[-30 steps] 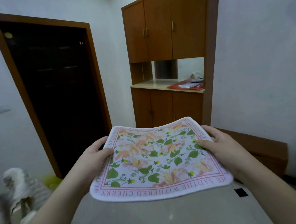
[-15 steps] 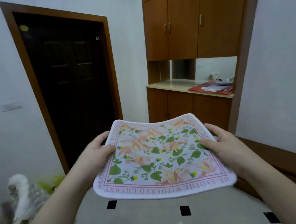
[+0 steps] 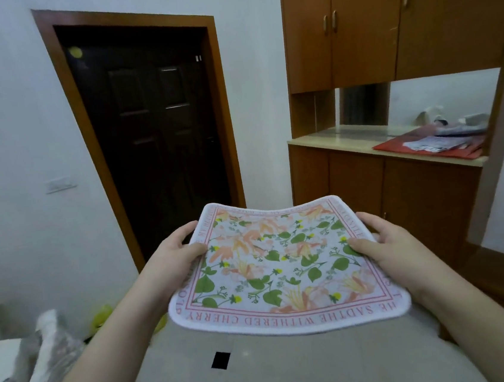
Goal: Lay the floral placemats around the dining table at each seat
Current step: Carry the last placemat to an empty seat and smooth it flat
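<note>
I had one floral placemat (image 3: 279, 269) up in the air in front of me, flat side up, sagging a little in the middle, held over the pale tiled floor (image 3: 263, 373). Two hands were on it. My left hand (image 3: 171, 261) gripped the left edge, thumb on top of the print and fingers curled underneath. My right hand (image 3: 387, 248) gripped the right edge the same way, thumb laid across the pink border. I counted one dark door (image 3: 157, 132) straight ahead in a brown frame, and one wooden cabinet unit (image 3: 384, 37) to the right with three upper doors showing. On its counter lay one red mat (image 3: 426, 149) with papers on it. Two small black tiles broke up the floor below the placemat. Some blurred white wrapping (image 3: 39, 368) sat low on the left.
</note>
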`<state>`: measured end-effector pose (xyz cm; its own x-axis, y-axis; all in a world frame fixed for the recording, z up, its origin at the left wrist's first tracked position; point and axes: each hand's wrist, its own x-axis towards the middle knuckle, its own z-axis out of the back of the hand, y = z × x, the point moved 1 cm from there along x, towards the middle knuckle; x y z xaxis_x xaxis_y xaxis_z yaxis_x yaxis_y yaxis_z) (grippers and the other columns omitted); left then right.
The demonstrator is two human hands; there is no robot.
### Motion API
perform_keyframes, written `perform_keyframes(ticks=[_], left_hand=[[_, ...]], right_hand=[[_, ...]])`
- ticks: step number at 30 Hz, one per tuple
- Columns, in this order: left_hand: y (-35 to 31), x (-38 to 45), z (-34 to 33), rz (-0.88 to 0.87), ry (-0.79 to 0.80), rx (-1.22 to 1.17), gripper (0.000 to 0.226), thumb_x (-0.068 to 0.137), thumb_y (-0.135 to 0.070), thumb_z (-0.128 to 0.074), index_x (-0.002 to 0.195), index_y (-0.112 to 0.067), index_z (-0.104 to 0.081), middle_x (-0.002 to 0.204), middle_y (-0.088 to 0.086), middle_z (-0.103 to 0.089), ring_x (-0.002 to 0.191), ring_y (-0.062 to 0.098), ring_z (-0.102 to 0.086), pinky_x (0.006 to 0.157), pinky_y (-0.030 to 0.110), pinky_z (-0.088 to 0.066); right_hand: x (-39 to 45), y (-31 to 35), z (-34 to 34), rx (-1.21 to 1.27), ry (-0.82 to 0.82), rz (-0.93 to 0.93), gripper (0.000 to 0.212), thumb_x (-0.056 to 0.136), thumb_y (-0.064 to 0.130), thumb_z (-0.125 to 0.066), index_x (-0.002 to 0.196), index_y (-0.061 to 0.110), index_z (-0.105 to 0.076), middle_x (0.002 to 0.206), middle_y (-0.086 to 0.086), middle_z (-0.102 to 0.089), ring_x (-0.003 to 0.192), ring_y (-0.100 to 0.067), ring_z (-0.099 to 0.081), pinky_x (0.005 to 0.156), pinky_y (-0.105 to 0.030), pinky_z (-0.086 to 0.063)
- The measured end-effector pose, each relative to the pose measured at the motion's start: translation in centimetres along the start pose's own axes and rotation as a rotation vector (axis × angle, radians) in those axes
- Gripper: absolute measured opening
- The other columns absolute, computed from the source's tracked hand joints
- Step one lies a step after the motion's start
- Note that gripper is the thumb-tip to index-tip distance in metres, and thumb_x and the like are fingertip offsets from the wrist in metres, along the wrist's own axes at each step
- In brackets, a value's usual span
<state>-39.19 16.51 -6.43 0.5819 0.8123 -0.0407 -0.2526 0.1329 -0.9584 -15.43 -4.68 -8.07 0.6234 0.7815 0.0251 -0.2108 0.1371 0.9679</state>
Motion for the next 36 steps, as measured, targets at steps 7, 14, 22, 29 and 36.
perform_keyframes(ticks=[7, 14, 22, 29, 36], left_hand=[[-1.0, 6.8, -0.3, 0.019, -0.075, -0.051, 0.050, 0.098, -0.015, -0.055, 0.143, -0.034, -0.041, 0.090, 0.008, -0.077, 0.078, 0.033, -0.075, 0.061, 0.042, -0.061], [1.0, 11.9, 4.1, 0.087, -0.178, -0.101, 0.048, 0.097, -0.014, -0.056, 0.139, -0.034, -0.045, 0.087, 0.011, -0.077, 0.074, 0.033, -0.075, 0.050, 0.035, -0.060], [4.8, 18.6, 13.3, 0.099, -0.295, -0.189, 0.042, 0.098, -0.012, -0.054, 0.130, -0.039, -0.047, 0.086, 0.018, -0.076, 0.068, 0.033, -0.074, 0.050, 0.037, -0.060], [7.1, 24.4, 22.2, 0.048, -0.371, -0.265, 0.043, 0.099, -0.005, -0.051, 0.133, -0.030, -0.047, 0.088, 0.020, -0.075, 0.065, 0.032, -0.073, 0.050, 0.036, -0.059], [9.1, 30.5, 26.5, 0.070, -0.423, -0.277, 0.047, 0.098, -0.005, -0.052, 0.140, -0.026, -0.044, 0.089, 0.020, -0.075, 0.066, 0.032, -0.073, 0.052, 0.036, -0.060]], right_hand=[[10.0, 0.5, 0.7, 0.009, 0.087, 0.036, 0.048, 0.097, 0.021, -0.057, 0.139, 0.037, -0.038, 0.084, 0.005, -0.077, 0.070, -0.024, -0.075, 0.047, -0.028, -0.056], [18.5, 0.8, -5.0, 0.063, 0.205, 0.048, 0.037, 0.097, 0.019, -0.057, 0.121, 0.044, -0.043, 0.089, 0.000, -0.077, 0.074, -0.026, -0.075, 0.053, -0.035, -0.060], [27.8, 3.1, -15.3, 0.064, 0.330, 0.071, 0.044, 0.098, 0.020, -0.056, 0.136, 0.039, -0.042, 0.092, -0.007, -0.077, 0.078, -0.030, -0.075, 0.063, -0.041, -0.061], [35.1, 6.2, -24.2, 0.079, 0.382, 0.094, 0.044, 0.098, 0.018, -0.056, 0.137, 0.034, -0.042, 0.093, -0.010, -0.076, 0.072, -0.029, -0.075, 0.047, -0.029, -0.056], [42.9, 6.4, -30.2, 0.095, 0.462, 0.067, 0.042, 0.098, 0.017, -0.055, 0.132, 0.037, -0.042, 0.095, -0.010, -0.076, 0.078, -0.032, -0.074, 0.058, -0.040, -0.061]])
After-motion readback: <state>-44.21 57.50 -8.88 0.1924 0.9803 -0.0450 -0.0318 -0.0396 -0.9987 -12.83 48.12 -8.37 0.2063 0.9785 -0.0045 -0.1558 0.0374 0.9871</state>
